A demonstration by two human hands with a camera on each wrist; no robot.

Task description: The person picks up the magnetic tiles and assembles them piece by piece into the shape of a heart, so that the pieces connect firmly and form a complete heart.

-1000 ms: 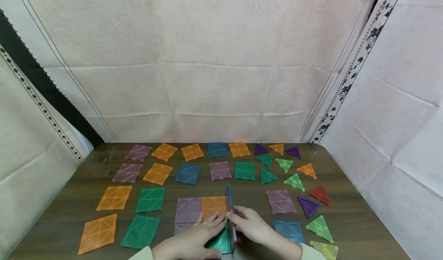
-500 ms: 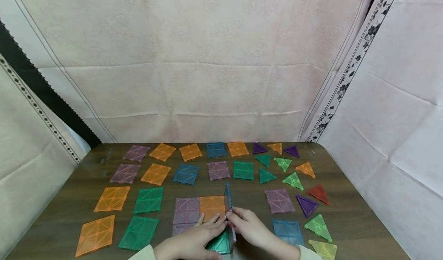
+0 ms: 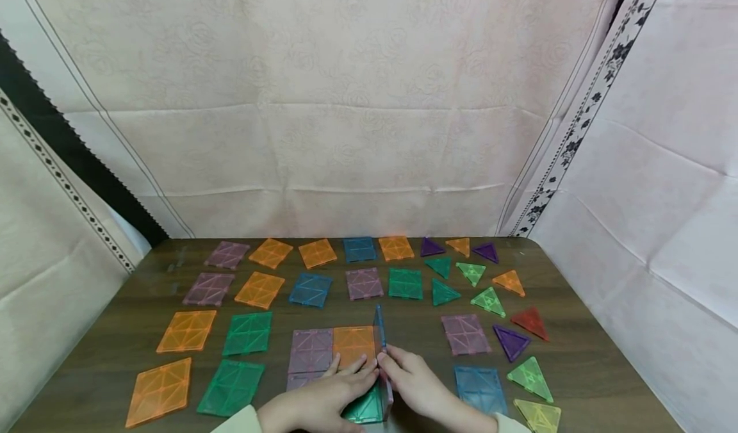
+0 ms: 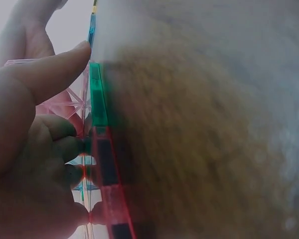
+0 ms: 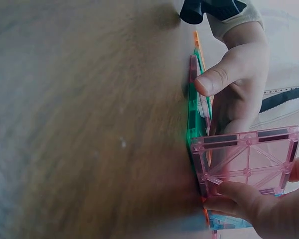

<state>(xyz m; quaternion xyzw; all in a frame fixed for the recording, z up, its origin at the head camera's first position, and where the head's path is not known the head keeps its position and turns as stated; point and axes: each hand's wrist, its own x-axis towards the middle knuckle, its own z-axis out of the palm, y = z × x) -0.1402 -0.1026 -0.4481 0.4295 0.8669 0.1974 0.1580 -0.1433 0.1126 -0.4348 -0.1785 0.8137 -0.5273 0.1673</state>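
Observation:
Flat on the table, translucent magnetic tiles lie edge to edge: purple [image 3: 312,351], orange [image 3: 353,342] and green [image 3: 367,407] squares. My left hand [image 3: 323,401] rests over them, fingers extended and spread; its palm hides part of the group. Along the group's right edge stand a blue square tile [image 3: 379,329] and, nearer me, a pinkish-purple square tile [image 5: 274,149]. My right hand [image 3: 419,382] pinches the upright pinkish-purple tile, its fingertips near where it meets the blue one. In the right wrist view, the lower edge of this tile meets the green tile [image 5: 192,112].
Loose square tiles lie to the left, such as an orange one [image 3: 159,391] and a green one [image 3: 232,387], and along the back. A blue square [image 3: 480,388] lies by my right forearm. Several triangle tiles, including a red one [image 3: 530,323], lie on the right.
The head view has shifted slightly. Both hands stay at the upright tiles, with only a very small movement of the right hand.

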